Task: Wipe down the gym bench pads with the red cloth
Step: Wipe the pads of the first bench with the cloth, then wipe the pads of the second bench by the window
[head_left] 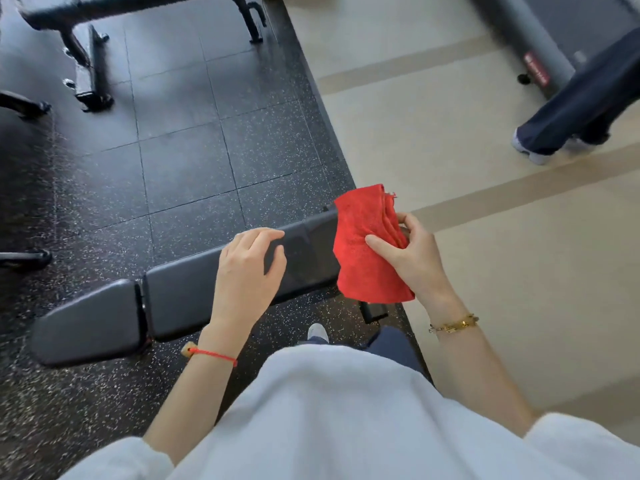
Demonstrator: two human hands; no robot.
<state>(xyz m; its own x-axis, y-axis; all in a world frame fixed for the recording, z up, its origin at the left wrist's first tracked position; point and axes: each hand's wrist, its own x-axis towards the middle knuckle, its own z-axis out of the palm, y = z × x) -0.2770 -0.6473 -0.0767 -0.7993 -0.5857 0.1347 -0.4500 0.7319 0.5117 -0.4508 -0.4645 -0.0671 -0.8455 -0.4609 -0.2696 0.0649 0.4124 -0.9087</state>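
Red cloth (367,251) (folded, frayed corner), terry-textured

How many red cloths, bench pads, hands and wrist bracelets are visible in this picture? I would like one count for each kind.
Red cloth: 1
Bench pads: 2, long pad, short pad
Hands: 2, left hand, right hand
Bracelets: 2, red string bracelet, gold bracelet
Total: 7

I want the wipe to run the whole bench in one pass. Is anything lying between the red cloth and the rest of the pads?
Only the person's own left hand. It rests on the long pad, between the red cloth that the right hand holds at the bench's right end and the short pad further left. Nothing else visible lies on the pads.
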